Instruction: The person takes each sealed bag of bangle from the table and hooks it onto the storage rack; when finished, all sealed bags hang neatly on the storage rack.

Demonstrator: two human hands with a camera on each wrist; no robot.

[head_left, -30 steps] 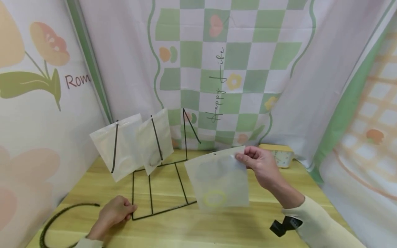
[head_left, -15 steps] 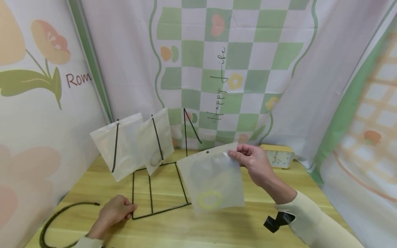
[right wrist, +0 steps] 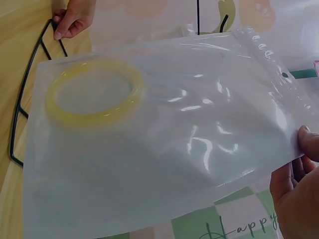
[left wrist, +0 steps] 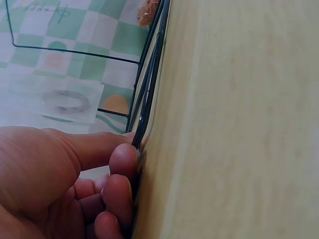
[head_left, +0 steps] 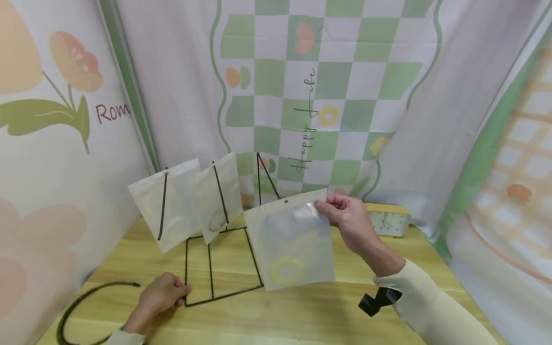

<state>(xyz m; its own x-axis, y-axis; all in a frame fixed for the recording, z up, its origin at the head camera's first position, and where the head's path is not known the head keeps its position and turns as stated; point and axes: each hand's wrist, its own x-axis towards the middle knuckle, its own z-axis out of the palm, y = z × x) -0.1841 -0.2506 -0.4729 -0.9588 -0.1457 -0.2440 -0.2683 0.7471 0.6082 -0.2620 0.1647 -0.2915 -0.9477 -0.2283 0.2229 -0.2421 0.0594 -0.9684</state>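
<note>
My right hand [head_left: 351, 223] pinches the upper right corner of a translucent plastic zip bag [head_left: 293, 235]. A yellow ring [right wrist: 94, 114] shows through its lower part, and a small hole [head_left: 286, 201] sits near its top edge. The bag hangs just in front of the rightmost hook [head_left: 268, 176] of a black wire rack [head_left: 224, 296], apart from it as far as I can tell. My left hand [head_left: 164, 293] pinches the rack's left front corner, down at the tabletop. Two similar bags, the left one [head_left: 177, 201] and the middle one [head_left: 220, 196], hang on the other hooks.
A black braided cord [head_left: 69, 311] lies curved on the wooden table [head_left: 241, 326] at the left. Behind my right hand stands a yellow and white clock [head_left: 390, 220]. Patterned curtains [head_left: 327, 81] close off the back and sides.
My right hand has moved left and slightly up with the bag, bringing its top edge closer to the rightmost hook. The left hand stays on the rack's corner.
</note>
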